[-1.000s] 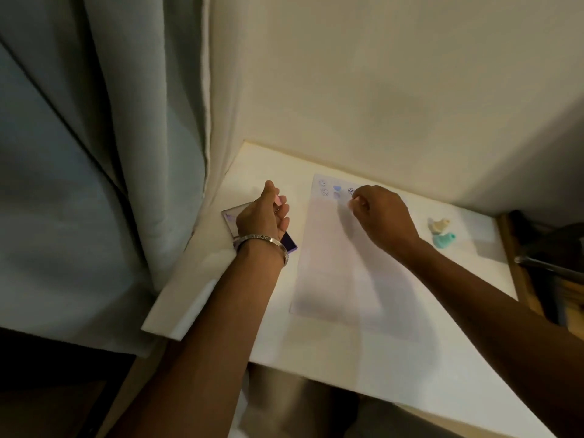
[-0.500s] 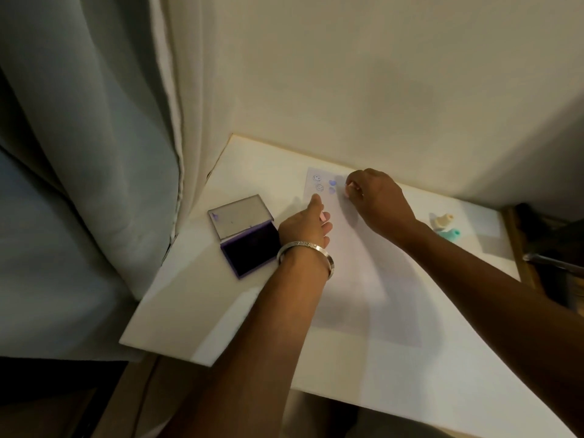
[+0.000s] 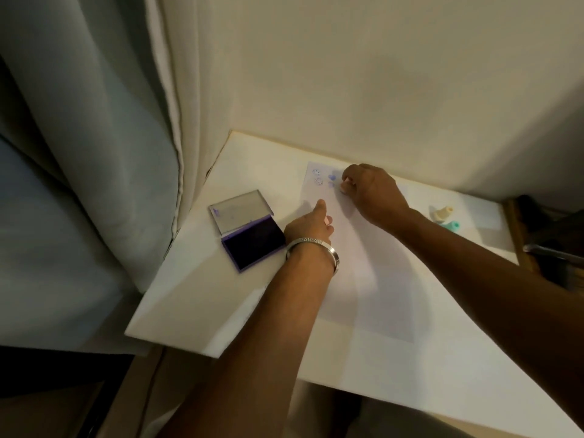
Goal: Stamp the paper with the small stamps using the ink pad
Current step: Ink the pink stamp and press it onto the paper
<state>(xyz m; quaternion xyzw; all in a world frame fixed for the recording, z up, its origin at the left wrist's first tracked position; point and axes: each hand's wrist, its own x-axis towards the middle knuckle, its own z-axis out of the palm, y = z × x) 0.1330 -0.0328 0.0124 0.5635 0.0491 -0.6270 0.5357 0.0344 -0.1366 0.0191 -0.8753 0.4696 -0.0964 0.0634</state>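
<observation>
A white sheet of paper point(image 3: 373, 267) lies on the white table point(image 3: 221, 295), with several purple stamp marks point(image 3: 325, 179) near its far left corner. My right hand point(image 3: 373, 192) is closed around a small pale stamp point(image 3: 344, 186) pressed to the paper just right of those marks. My left hand point(image 3: 311, 226) rests on the paper's left edge with the index finger stretched out and the other fingers curled; whether it holds anything is hidden. The open ink pad point(image 3: 252, 237), purple with a clear lid, lies left of the paper.
Two more small stamps lie at the right, a cream one point(image 3: 442, 213) and a teal one point(image 3: 452, 227). Curtains point(image 3: 110, 153) hang at the left and a wall point(image 3: 379, 74) runs behind the table. Dark objects point(image 3: 550, 248) sit past the table's right edge.
My left hand left the ink pad and moved right onto the paper's left edge. My right hand stayed at the top of the paper. The camera shifted left, uncovering the pad.
</observation>
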